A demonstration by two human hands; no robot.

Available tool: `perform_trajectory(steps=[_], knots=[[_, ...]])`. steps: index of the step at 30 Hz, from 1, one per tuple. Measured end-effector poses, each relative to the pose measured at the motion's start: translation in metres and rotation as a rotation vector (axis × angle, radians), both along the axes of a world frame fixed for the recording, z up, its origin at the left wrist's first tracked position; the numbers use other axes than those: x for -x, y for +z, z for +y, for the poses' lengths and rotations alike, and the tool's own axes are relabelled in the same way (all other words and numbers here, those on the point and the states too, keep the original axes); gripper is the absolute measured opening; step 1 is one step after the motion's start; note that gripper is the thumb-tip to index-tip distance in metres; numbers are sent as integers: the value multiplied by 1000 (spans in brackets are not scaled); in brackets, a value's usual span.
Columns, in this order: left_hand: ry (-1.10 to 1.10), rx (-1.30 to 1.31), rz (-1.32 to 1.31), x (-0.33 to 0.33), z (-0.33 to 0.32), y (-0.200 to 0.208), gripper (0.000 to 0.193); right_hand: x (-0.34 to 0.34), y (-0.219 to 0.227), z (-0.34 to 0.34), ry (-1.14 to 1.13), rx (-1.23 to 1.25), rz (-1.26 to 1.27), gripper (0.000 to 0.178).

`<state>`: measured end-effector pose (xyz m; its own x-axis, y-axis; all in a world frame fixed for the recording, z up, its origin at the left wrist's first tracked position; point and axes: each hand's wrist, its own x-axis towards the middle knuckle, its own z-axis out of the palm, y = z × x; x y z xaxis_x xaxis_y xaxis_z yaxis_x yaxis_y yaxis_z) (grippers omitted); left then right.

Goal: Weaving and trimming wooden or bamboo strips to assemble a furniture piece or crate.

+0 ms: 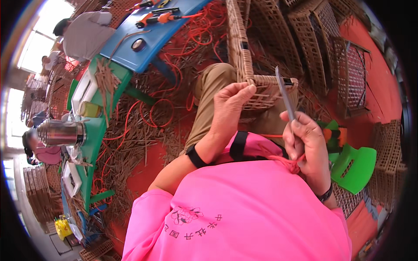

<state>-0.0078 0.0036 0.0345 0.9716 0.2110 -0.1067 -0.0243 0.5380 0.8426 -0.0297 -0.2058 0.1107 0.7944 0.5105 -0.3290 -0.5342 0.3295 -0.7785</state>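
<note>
A woven wicker frame [266,80] with strand-wrapped edges stands in front of me, near my knees. My left hand [230,102] is closed in a pinch at its corner, thumb against forefinger. Whatever lies between those fingertips is hidden. To the right, my right hand [307,137] grips a narrow grey metal blade [285,95] whose slim end points up, apart from the frame. Its lower end disappears inside my fist. A red cord [289,163] lies knotted over my pink shirt beside the right wrist.
Several wicker pieces [313,39] stand at the far right. A green plastic chair [355,167] is by my right arm. On the left, a blue table [161,30] bears power tools, and a green table [98,130] holds a metal flask [61,132]. Cut strips and orange hoses cover the floor; people sit beyond.
</note>
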Motion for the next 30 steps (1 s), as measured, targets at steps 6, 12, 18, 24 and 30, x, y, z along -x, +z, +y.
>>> perform_trajectory(steps=[6, 12, 18, 24, 30], knots=[[29, -74, -23, 1, -5, 3, 15, -12, 0, -13, -137, 283, -332, 29], [83, -285, -27, 0, 2, -4, 16, -50, 6, -3, -207, 453, -531, 31], [196, -769, -18, -5, 6, 1, 24, -72, -6, 25, -189, 552, -729, 41], [401, -1120, -92, -4, -4, 13, 28, -82, -16, 32, -151, 771, -910, 45], [393, -1086, -168, -5, -5, 12, 26, -94, -29, 28, -202, 792, -982, 36]])
